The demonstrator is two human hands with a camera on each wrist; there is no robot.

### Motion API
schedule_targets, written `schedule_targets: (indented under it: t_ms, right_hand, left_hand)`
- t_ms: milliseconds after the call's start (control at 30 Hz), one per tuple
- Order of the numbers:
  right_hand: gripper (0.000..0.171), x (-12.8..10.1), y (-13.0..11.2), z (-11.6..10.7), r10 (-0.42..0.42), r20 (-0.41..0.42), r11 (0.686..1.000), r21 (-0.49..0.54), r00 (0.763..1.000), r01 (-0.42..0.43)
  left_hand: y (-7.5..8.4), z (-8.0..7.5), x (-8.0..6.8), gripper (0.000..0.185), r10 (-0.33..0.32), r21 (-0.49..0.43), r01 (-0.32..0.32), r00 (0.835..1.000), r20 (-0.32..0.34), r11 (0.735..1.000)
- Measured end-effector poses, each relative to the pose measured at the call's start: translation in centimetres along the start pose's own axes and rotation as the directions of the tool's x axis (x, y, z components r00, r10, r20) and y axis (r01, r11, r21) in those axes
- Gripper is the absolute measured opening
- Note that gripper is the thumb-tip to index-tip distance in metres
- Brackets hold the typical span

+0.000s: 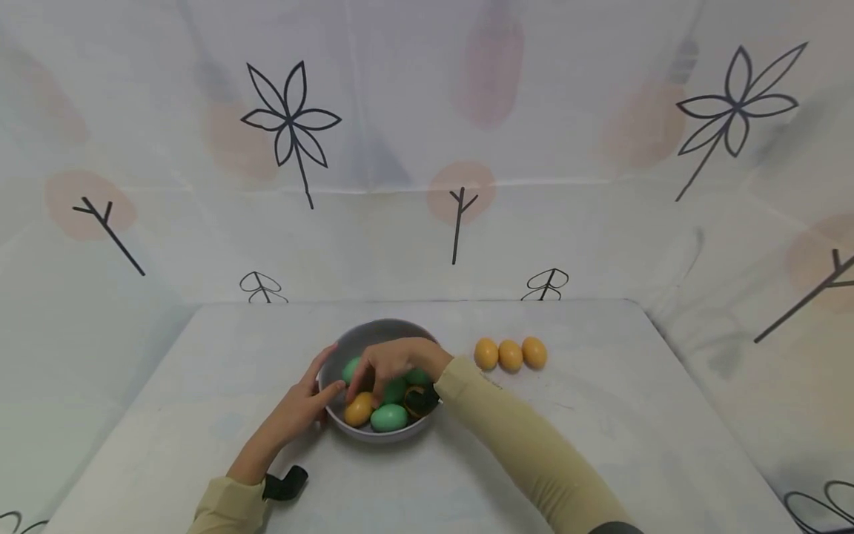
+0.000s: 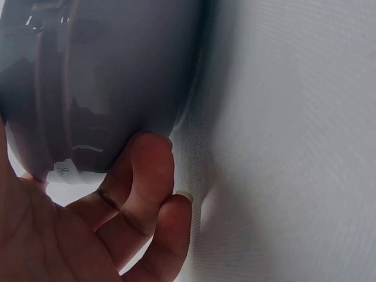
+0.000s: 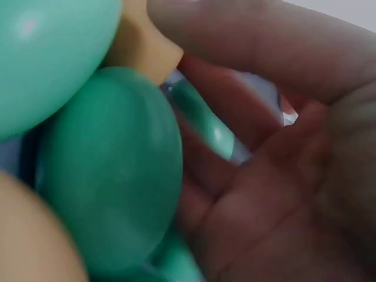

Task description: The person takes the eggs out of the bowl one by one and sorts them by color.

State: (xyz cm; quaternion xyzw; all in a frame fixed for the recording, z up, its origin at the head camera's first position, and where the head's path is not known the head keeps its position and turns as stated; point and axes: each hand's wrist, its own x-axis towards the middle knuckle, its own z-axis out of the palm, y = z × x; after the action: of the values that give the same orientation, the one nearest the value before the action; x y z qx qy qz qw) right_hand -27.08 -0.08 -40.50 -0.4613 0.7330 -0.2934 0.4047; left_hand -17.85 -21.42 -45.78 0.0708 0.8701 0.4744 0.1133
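A grey bowl [image 1: 373, 437] stands on the table, holding several green eggs [image 1: 390, 417] and a yellow egg [image 1: 358, 410] near its left side. My left hand [image 1: 300, 408] grips the bowl's left side, thumb over the rim; the left wrist view shows the fingers bent against the outer wall [image 2: 117, 88]. Reaching in from the right, my right hand [image 1: 394, 360] has thumb and fingers around that yellow egg. In the right wrist view the thumb lies against the yellow egg [image 3: 141, 50], beside a darker green egg [image 3: 111, 170]. My right hand hides part of the bowl's contents.
Three yellow eggs [image 1: 511, 356] lie in a row on the white-covered table [image 1: 600, 415], right of the bowl. Dark wrist cameras [image 1: 287, 483] are strapped to both wrists. A patterned cloth backdrop [image 1: 400, 245] rises behind the table.
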Motion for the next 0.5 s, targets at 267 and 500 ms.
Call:
schedule_targets:
  t_ms: [267,500]
  right_hand:
    - [0.039,0.64,0.73,0.74,0.044,-0.027,0.996,-0.077,0.999,-0.046]
    - [0.038,0.77,0.69,0.70,0.046,-0.023,0.997,-0.055,0.999,-0.047]
  left_hand:
    - [-0.17,0.14,0.10,0.069,-0.009,0.008,0.009,1.000,-0.006,1.000]
    - [0.01,0.02,-0.01,0.069,-0.009,0.000,0.009,1.000,-0.007,1.000]
